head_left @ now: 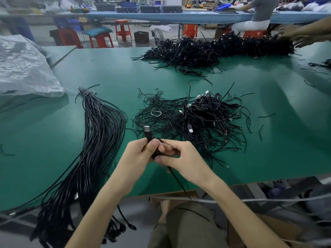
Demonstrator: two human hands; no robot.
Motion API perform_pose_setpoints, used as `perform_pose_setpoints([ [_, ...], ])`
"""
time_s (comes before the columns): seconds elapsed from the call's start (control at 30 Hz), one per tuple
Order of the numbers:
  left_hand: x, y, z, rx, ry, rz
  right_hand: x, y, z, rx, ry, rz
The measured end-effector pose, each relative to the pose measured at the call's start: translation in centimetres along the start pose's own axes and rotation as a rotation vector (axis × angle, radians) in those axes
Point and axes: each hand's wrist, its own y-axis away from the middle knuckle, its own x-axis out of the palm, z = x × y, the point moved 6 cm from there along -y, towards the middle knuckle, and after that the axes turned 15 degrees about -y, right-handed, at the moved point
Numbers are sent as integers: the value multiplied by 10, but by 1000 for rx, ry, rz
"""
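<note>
A workshop with red stools [123, 29] and long benches lies behind a green table [179, 72]; on it, in the head view, a tied bundle [100, 136] of straight black leads runs off the near edge at the left, a loose pile [206, 113] of coiled ones sits in the middle, a bigger heap [215, 49] lies at the far side, and a grey bag [23, 68] slumps at the far left. Above the near edge the left hand [138, 154] curls round one cable [149, 136] just below its plug [147, 129], which points up and away; the right hand [180, 158] touches it, thumb and fingers pinched on the folded black length between them, while the tail hangs down toward the lap. The cable looks light, thin and limp, and likely to spring out of its folds; the moulded plug is the only stiff part; the best hold is probably just behind the plug, with the folds pinched tight across their middle; the smooth jacket may slip under a loose grip.
</note>
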Motion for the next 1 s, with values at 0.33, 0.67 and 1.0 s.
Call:
perform_pose_setpoints([
  [0.33,1,12,-21,154,-238,-262,4,-1,-4,-21,-127,-118],
  [0.67,2,22,-33,147,-464,-295,8,6,0,-108,-23,-185],
  [1.0,-12,15,-30,141,-387,-180,2,14,8,-172,180,-153],
])
